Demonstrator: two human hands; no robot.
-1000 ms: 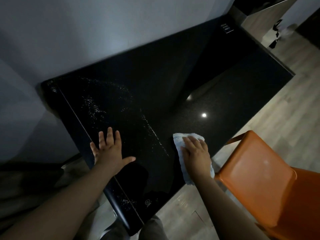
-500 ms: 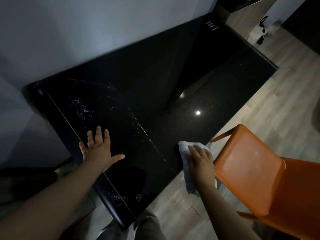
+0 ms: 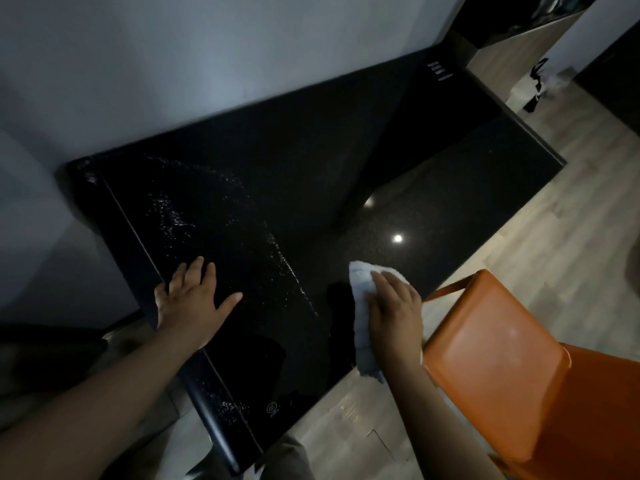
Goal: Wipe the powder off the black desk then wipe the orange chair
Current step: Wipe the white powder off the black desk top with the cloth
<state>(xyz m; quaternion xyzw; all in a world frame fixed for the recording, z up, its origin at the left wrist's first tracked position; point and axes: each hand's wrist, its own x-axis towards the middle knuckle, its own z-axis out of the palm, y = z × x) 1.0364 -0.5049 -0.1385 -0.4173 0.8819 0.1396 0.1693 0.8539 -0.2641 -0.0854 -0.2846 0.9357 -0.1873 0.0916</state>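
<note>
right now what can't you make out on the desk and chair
Head view, black glossy desk: surface under the pale blue cloth and right hand is covered.
Head view, orange chair: cut off by right and bottom edges.
Head view, white printed mark near desk's corner: too small to read.

The desk (image 3: 346,161) was glossy black, finely speckled with pale flecks toward its right edge. White powder (image 3: 173,216) lay in broken streaks and dots across its left half, with another patch along the near-left edge beside a small white round logo (image 3: 272,408). The cloth (image 3: 362,306) at the desk's near-right edge was pale blue-white, the chair (image 3: 491,368) plain orange, the floor (image 3: 571,220) light grey-brown wood-grain planks, and the wall (image 3: 173,64) plain pale grey.
</note>
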